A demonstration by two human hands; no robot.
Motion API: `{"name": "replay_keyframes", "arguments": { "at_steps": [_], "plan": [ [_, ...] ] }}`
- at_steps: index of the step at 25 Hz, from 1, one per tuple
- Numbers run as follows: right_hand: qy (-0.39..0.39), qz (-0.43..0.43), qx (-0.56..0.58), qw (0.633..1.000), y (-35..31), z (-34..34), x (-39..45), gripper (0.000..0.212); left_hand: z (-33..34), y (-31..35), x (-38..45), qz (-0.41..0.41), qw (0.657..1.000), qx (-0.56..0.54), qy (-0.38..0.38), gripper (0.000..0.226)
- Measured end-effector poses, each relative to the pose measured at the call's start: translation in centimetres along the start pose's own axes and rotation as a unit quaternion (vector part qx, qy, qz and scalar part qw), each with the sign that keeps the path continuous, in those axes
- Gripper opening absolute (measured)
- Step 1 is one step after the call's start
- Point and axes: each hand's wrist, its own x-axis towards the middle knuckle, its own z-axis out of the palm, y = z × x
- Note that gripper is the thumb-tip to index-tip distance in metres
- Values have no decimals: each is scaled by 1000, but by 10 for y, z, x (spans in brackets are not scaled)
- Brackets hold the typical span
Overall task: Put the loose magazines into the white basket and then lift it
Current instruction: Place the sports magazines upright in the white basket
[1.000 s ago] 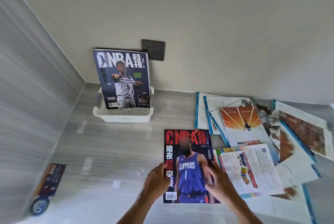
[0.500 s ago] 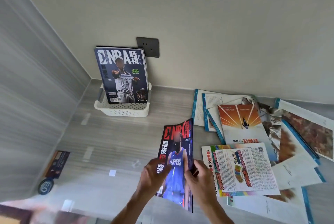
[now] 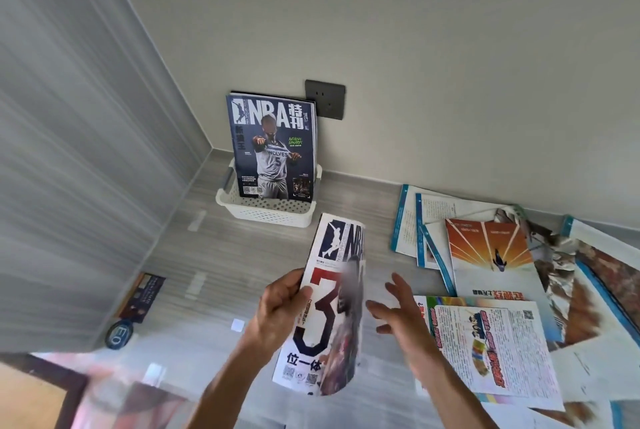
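Note:
My left hand (image 3: 278, 312) grips the left edge of a white NBA magazine (image 3: 332, 307) with a big red and navy "3", held up off the table and curled. My right hand (image 3: 398, 316) hovers just right of it, fingers spread, holding nothing. The white perforated basket (image 3: 266, 210) stands in the back corner beyond the held magazine, with a dark blue NBA magazine (image 3: 273, 148) upright inside it against the wall. Loose magazines lie to the right: one with a colourful text page (image 3: 491, 345), one with an orange cover (image 3: 488, 248), and several more underneath.
A grey panel wall runs along the left and a plain wall with a dark socket (image 3: 325, 99) stands behind the basket. A dark leaflet (image 3: 143, 297) and a round badge (image 3: 119, 334) lie at the table's left edge. A brown frame edge (image 3: 38, 380) shows at bottom left.
The magazine has been lifted higher and turned, so a white cover with a "3" now faces me. My right hand has let go of it and opened. The view has tilted towards the basket.

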Motion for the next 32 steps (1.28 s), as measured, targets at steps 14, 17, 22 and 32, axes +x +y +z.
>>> {"name": "replay_keyframes", "arguments": {
  "at_steps": [14, 17, 22, 32],
  "plan": [
    [41, -153, -97, 983, -16, 28, 37, 20, -75, -10, 17, 52, 957, 160, 237, 36],
    [56, -166, -173, 969, -14, 36, 43, 13, -88, -16, 15, 30, 942, 210, 261, 35],
    [112, -253, -213, 937, -36, 47, 38, 6, -108, -9, 23, 3, 947, 168, 272, 34],
    [126, -273, 43, 953, -226, 136, 140, 21, -204, 152, 173, 91, 952, 75, 282, 24]
  ]
}}
